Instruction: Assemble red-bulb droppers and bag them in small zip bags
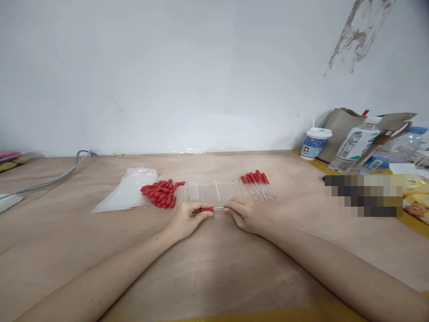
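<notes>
Between the fingers of my left hand (189, 219) is a red rubber bulb (207, 209), its open end pointing right. My right hand (244, 213) pinches a clear dropper tube (218, 208), whose left end meets the bulb; how deep it sits inside I cannot tell. Just behind my hands a row of clear tubes (208, 191) lies side by side. A pile of loose red bulbs (161, 193) is left of that row. On its right, several droppers with red bulbs fitted (257, 179) lie together, tips toward me.
A white plastic bag (125, 192) lies beside the bulb pile. At the back right stand a paper cup (314, 144), a water bottle (357, 145) and a grey-beige bag (337, 129). A grey cable (67, 172) runs along the left. Brown paper covers the table (201, 277).
</notes>
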Action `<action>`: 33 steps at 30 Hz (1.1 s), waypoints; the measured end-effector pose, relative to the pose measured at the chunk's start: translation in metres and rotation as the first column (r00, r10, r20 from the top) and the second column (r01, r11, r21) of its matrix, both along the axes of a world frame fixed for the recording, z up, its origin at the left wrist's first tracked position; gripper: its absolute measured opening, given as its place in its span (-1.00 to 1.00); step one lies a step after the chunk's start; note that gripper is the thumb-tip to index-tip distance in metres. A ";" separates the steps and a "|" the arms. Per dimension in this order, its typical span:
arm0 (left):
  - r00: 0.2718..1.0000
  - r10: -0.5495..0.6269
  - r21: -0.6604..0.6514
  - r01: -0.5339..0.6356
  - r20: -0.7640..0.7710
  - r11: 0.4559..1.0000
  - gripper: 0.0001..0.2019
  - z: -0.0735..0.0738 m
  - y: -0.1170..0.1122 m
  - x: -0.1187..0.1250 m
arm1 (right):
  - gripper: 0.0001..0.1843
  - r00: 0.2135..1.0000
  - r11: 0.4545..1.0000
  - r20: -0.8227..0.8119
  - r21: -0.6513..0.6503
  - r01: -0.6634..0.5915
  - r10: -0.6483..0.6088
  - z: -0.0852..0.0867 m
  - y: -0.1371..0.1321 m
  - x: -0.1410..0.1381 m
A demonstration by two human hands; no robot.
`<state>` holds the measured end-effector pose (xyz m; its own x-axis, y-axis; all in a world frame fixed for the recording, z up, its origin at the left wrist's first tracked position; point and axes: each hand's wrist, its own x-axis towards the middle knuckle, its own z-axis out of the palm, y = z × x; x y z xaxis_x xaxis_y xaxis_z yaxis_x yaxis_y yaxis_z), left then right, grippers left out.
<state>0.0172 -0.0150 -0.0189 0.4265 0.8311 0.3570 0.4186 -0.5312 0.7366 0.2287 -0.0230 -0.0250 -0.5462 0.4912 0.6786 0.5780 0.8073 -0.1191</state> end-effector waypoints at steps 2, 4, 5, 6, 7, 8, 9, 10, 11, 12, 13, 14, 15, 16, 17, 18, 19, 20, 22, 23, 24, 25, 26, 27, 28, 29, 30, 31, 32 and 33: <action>1.000 -0.010 0.008 0.010 0.011 1.000 -0.80 0.000 0.000 0.000 | -0.75 1.000 1.000 0.005 -0.003 0.007 -0.007 0.001 -0.002 -0.001; 1.000 -0.011 0.016 0.011 0.015 1.000 -0.80 -0.001 0.000 0.000 | -0.75 0.999 0.999 0.022 -0.014 0.036 -0.035 0.003 -0.004 -0.002; 1.000 -0.009 0.025 0.009 0.015 1.000 -0.80 -0.001 0.000 0.000 | -0.75 0.998 0.998 0.037 -0.024 0.056 -0.055 0.005 -0.005 -0.003; 1.000 -0.010 0.036 0.009 0.012 0.999 -0.80 -0.001 0.000 0.000 | -0.75 0.996 0.997 0.055 -0.033 0.074 -0.072 0.006 -0.006 -0.003; 1.000 -0.013 0.047 0.013 0.007 0.999 -0.80 -0.001 0.000 0.000 | -0.74 0.994 0.995 0.073 -0.044 0.088 -0.084 0.008 -0.007 -0.003; 1.000 -0.017 0.058 0.017 0.003 0.998 -0.81 -0.001 -0.001 0.000 | -0.73 0.992 0.994 0.090 -0.056 0.096 -0.091 0.009 -0.008 -0.004; 1.000 -0.019 0.069 0.019 0.001 0.997 -0.81 -0.001 -0.001 0.000 | -0.73 0.990 0.992 0.104 -0.072 0.102 -0.094 0.010 -0.008 -0.004; 1.000 -0.022 0.078 0.022 -0.004 0.997 -0.81 0.000 -0.001 0.000 | -0.72 0.989 0.990 0.114 -0.089 0.105 -0.095 0.010 -0.008 -0.004; 1.000 -0.024 0.089 0.024 -0.009 0.996 -0.82 0.000 -0.001 0.000 | -0.72 0.988 0.989 0.122 -0.105 0.108 -0.095 0.010 -0.008 -0.005; 1.000 -0.024 0.102 0.025 -0.017 0.994 -0.82 0.000 -0.001 0.000 | -0.71 0.987 0.987 0.126 -0.118 0.110 -0.096 0.010 -0.008 -0.005; 0.999 -0.024 0.117 0.026 -0.025 0.993 -0.82 0.000 -0.001 -0.001 | -0.71 0.987 0.985 0.129 -0.129 0.114 -0.098 0.010 -0.007 -0.005; 0.999 -0.025 0.131 0.030 -0.035 0.991 -0.82 0.000 -0.001 -0.001 | -0.71 0.986 0.983 0.134 -0.140 0.119 -0.100 0.009 -0.007 -0.005; 0.999 -0.027 0.145 0.033 -0.045 0.989 -0.82 0.000 -0.001 -0.001 | -0.71 0.985 0.981 0.140 -0.149 0.124 -0.104 0.009 -0.006 -0.005; 0.998 -0.023 0.163 0.031 -0.052 0.986 -0.83 0.000 -0.001 -0.001 | -0.71 0.983 0.979 0.146 -0.158 0.130 -0.107 0.009 -0.006 -0.005; 0.998 -0.015 0.181 0.026 -0.059 0.983 -0.82 0.000 -0.001 -0.001 | -0.70 0.983 0.977 0.150 -0.165 0.131 -0.107 0.009 -0.005 -0.005; 0.998 -0.006 0.203 0.020 -0.068 0.979 -0.82 0.000 -0.002 -0.001 | -0.70 0.983 0.976 0.154 -0.172 0.130 -0.104 0.009 -0.005 -0.005; 0.997 0.002 0.230 0.017 -0.079 0.973 -0.83 0.001 -0.002 -0.001 | -0.71 0.983 0.977 0.159 -0.173 0.123 -0.096 0.009 -0.005 -0.005; 0.996 0.007 0.261 0.018 -0.093 0.965 -0.83 0.002 -0.003 -0.001 | -0.71 0.983 0.980 0.163 -0.165 0.112 -0.085 0.010 -0.006 -0.005; 0.994 0.012 0.340 0.026 -0.110 0.940 -0.83 0.003 -0.003 -0.002 | -0.73 0.983 0.989 0.172 -0.122 0.086 -0.064 0.010 -0.007 -0.002; 0.993 0.016 0.381 0.028 -0.113 0.924 -0.81 0.004 -0.004 -0.003 | -0.73 0.983 0.992 0.167 -0.095 0.087 -0.070 0.010 -0.007 0.001; 0.993 0.027 0.418 0.023 -0.113 0.908 -0.79 0.004 -0.004 -0.004 | -0.74 0.985 0.992 0.142 -0.066 0.105 -0.095 0.010 -0.006 0.005; 0.993 0.044 0.448 0.011 -0.111 0.894 -0.76 0.005 -0.003 -0.006 | -0.74 0.986 0.989 0.091 -0.041 0.146 -0.141 0.010 -0.005 0.011; 0.992 0.064 0.470 -0.005 -0.110 0.883 -0.73 0.005 -0.003 -0.007 | -0.74 0.978 0.977 0.022 -0.029 0.209 -0.208 0.010 -0.002 0.019; 0.990 0.082 0.483 -0.017 -0.115 0.875 -0.70 0.005 -0.003 -0.009 | -0.74 0.954 0.957 -0.068 -0.027 0.290 -0.292 0.010 0.002 0.027; 0.988 0.095 0.489 -0.022 -0.125 0.872 -0.69 0.006 -0.002 -0.010 | -0.74 0.909 0.922 -0.155 -0.048 0.383 -0.386 0.010 0.007 0.037; 0.985 0.103 0.491 -0.023 -0.135 0.871 -0.69 0.006 -0.001 -0.011 | -0.74 0.855 0.879 -0.205 -0.097 0.466 -0.476 0.010 0.013 0.047; 0.984 0.104 0.490 -0.019 -0.147 0.871 -0.70 0.006 -0.001 -0.012 | -0.73 0.780 0.815 -0.235 -0.164 0.556 -0.580 0.010 0.018 0.057; 0.982 0.099 0.485 -0.008 -0.163 0.874 -0.71 0.006 0.000 -0.013 | -0.72 0.695 0.736 -0.242 -0.239 0.633 -0.677 0.010 0.023 0.065; 0.980 0.090 0.478 0.007 -0.179 0.878 -0.73 0.006 0.000 -0.013 | -0.71 0.617 0.656 -0.225 -0.308 0.689 -0.754 0.010 0.028 0.073; 0.978 0.079 0.470 0.021 -0.193 0.882 -0.74 0.005 0.000 -0.013 | -0.70 0.564 0.594 -0.196 -0.355 0.722 -0.802 0.010 0.031 0.079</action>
<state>0.0043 -0.0146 -0.0135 0.5087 0.6013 0.6162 0.5510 -0.7773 0.3036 0.3075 0.0080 -0.0150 0.3191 0.7699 0.5527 0.8608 0.0086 -0.5088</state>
